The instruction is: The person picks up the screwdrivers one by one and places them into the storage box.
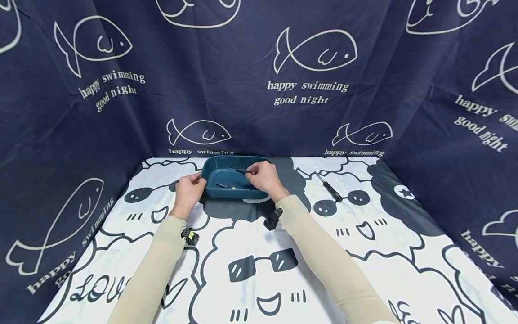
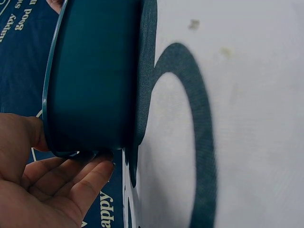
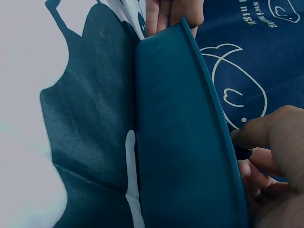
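A dark teal plastic basin [image 1: 234, 193] stands at the back of the table. My left hand [image 1: 188, 193] grips its left end; in the left wrist view the thumb lies at the rim and the fingers [image 2: 90, 185] are against the outer wall. My right hand [image 1: 265, 177] is over the basin's right side and pinches a slim black tool [image 1: 242, 171], its tip side pointing left. Only a black end of that tool shows in the right wrist view, so its kind is unclear. On the basin floor lies a small dark tool with a yellow part [image 1: 225, 186].
A screwdriver [image 1: 332, 191] with a black handle and metal shaft lies on the table to the right of the basin. The sheep-print cloth [image 1: 259, 270] covers the table. A navy fish-print curtain [image 1: 259, 121] hangs right behind the basin and along both sides.
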{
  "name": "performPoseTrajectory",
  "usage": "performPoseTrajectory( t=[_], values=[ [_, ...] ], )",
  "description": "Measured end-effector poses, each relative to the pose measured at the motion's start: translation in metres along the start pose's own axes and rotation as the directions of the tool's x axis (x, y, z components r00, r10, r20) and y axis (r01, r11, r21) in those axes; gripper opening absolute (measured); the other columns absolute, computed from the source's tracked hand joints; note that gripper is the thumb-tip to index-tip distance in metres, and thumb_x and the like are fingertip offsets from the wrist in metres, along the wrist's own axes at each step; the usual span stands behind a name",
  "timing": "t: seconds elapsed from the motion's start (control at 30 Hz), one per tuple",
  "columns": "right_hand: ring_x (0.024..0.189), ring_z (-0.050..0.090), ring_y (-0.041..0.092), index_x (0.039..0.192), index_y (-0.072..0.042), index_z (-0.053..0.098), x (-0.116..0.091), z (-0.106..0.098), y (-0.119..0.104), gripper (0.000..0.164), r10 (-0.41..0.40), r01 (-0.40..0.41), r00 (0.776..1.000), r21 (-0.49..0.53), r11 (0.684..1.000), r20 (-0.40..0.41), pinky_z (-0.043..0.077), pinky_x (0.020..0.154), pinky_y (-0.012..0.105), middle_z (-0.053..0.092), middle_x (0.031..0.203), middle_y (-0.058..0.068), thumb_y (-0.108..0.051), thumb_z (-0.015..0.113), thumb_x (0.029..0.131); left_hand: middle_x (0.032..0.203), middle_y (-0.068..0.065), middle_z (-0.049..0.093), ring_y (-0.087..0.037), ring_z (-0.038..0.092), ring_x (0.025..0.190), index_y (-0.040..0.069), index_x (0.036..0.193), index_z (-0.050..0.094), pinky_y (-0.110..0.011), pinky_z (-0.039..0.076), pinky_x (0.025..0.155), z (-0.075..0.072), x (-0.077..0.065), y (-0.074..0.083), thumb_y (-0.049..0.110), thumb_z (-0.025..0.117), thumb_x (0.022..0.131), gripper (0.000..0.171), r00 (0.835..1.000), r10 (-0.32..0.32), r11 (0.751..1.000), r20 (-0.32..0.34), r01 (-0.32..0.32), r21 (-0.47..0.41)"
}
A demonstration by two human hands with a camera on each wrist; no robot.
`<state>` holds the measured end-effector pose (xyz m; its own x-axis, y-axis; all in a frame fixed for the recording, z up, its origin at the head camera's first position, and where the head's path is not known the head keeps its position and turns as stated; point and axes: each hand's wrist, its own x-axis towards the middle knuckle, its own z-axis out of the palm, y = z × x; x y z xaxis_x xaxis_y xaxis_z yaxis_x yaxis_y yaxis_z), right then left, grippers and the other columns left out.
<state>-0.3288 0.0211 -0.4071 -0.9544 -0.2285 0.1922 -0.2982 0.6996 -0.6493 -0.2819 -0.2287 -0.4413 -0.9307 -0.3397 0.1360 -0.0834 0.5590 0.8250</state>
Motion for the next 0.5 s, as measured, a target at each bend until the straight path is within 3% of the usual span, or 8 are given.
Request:
performPoseTrajectory(
  t=[0.5],
  values=[
    [0.092, 0.067, 0.018, 0.112, -0.015, 0.080, 0.0005, 0.0065, -0.0038, 0.021, 0.040, -0.038, 0.999, -0.076, 0.996, 0.033, 0.055, 0.084, 0.037, 0.075, 0.101, 0.000, -0.024, 0.074, 0.095, 0.117, -0.016, 0.075, -0.029, 0.071, 0.110, 0.006, 0.138, 0.066, -0.045, 0.056, 0.091, 0.0007, 0.0004, -0.0016, 0.027, 0.055, 0.097, 0.048, 1.000, 0.001, 1.000, 0.001, -0.001, 0.002]
  ],
)
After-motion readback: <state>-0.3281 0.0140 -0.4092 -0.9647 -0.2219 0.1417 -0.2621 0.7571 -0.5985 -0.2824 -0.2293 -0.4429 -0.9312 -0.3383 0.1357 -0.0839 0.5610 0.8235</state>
